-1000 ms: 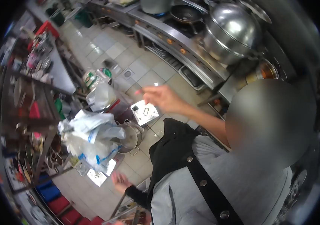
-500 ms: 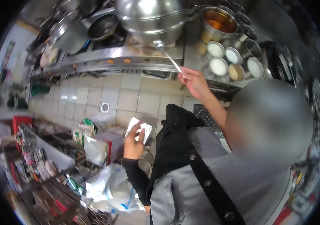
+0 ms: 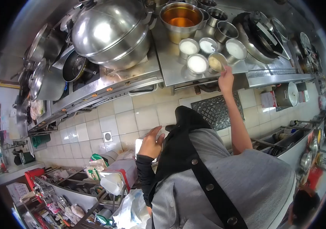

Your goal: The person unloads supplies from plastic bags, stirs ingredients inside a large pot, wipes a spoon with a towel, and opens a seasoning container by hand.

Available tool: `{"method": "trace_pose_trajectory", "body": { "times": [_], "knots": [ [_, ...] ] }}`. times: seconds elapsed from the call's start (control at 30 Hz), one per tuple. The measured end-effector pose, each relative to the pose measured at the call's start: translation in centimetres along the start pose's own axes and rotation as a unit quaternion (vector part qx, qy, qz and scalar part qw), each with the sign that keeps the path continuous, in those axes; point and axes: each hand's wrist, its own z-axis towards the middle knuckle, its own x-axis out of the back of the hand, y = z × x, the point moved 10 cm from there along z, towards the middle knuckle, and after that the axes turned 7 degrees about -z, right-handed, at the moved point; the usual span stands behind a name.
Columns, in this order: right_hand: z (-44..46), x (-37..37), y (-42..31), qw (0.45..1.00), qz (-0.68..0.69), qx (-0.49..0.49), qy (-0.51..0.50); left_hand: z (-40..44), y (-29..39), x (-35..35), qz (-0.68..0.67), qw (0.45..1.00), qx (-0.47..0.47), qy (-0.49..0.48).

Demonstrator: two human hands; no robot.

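1. Black round frying pan point(image 3: 75, 65) on the stove, far left.
2. Large domed silver steel pot point(image 3: 111, 36), lid on, just right of the pan.
3. Left hand point(image 3: 152, 143), black sleeve at the wrist, above the beige tiled floor point(image 3: 147, 113). Fingers loosely bent and parted, grasping nothing visible. A flat white object point(image 3: 138, 147) shows partly behind it; contact unclear.
4. Tall steel pot of amber liquid point(image 3: 181, 36) at the back of the grey steel counter point(image 3: 170, 72).
5. Four round steel cups with white contents point(image 3: 197, 72), clustered in front of that pot.
6. Small round steel cup with tan contents point(image 3: 212, 70), near the counter's front edge, among the white-filled ones.
7. Right hand point(image 3: 226, 79), forearm bare, at the tan cup's right rim. Fingers curled; cannot tell whether they grip the rim or a utensil.
8. Dark stacked pans point(image 3: 262, 38) farther right.
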Motion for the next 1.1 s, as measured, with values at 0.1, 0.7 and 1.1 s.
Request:
{"method": "trace_pose_trajectory", "body": {
  "times": [0.1,0.7,1.1],
  "knots": [
    [0.4,1.0,-2.4,0.984,-0.165,0.059,0.042,-0.3,-1.0,-0.3,0.006,1.000,0.001,0.004],
    [-2.1,-6.2,-4.0,0.940,-0.300,0.158,-0.026,-1.4,-3.3,-3.1,0.014,0.999,0.042,-0.013],
    [-1.1,-6.6,-4.0,0.962,-0.245,0.093,-0.071,-1.0,-4.2,-3.4,0.007,0.999,0.048,-0.019]
  ]
}}
